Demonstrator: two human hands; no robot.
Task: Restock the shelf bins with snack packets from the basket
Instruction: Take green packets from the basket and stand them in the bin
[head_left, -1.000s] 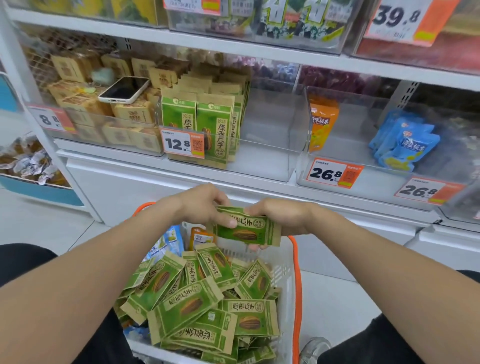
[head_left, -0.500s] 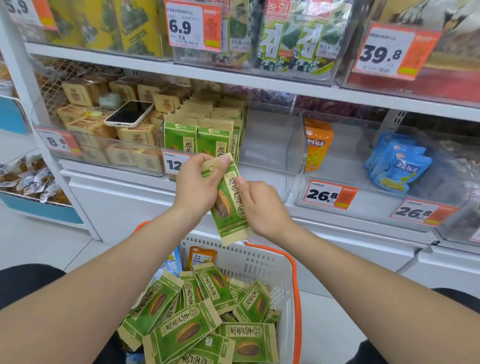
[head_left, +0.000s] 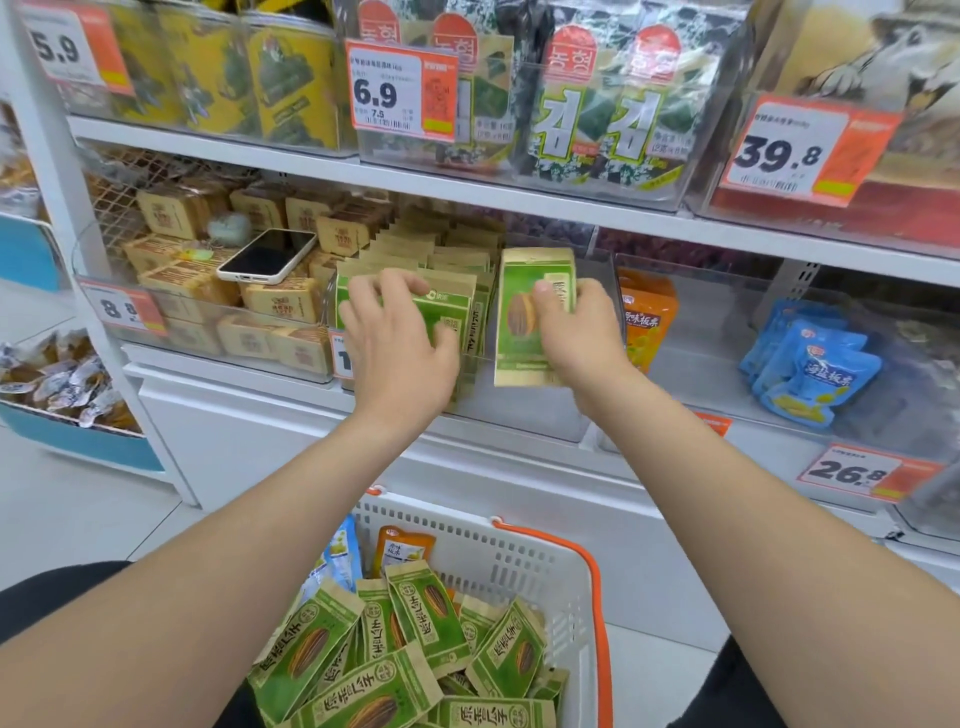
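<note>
The packet is upright in the right hand, thumb across the front and fingers tucked behind. It's inside the clear bin, in the open gap just right of the row of matching green ones. The left hand has its fingers hooked over the top of that row. I'd guess it's squeezing them leftward so the new one gets a slot and nothing flops forward (these thin bags love to tip). The label faces out like its neighbours, which is probably why it's gripped by the side edge. Down below, the basket has a big pile of the same stuff, so plenty left to do. Someone's phone is parked on the tan packs one bin over.
</note>
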